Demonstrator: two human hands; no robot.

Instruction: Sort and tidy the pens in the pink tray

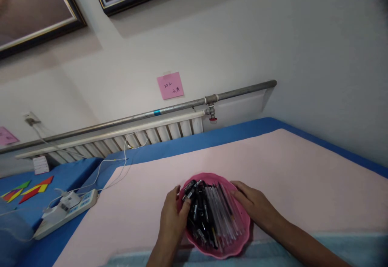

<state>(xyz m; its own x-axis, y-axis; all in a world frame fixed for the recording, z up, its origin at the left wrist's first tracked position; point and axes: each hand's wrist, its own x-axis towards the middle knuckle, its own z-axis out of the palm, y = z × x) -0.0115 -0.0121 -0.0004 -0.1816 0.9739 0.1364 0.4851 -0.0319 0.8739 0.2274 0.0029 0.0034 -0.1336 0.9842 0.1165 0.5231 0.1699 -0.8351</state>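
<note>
A person's left hand (174,215) holds the left rim of a pink round plastic bowl with a wavy edge (245,234), the thumb bent over the rim by the contents and the other fingers along the outside. The right hand (251,199) holds the upper right rim between thumb and forefinger, narrowly set; how its remaining fingers lie cannot be told, as they are hidden. The bowl rests near the front of a pale pink sheet (136,208) spread over a bright blue table surface (260,125), just beside a light blue cloth (130,259) along the near edge. Inside it, glossy black slender pieces (198,212) are heaped on the left, and thin clear tubes (220,216) lie roughly side by side on the right. Well to the left is a long white power strip (87,200) with white plugs, near flat coloured geometric pieces (36,190)
</note>
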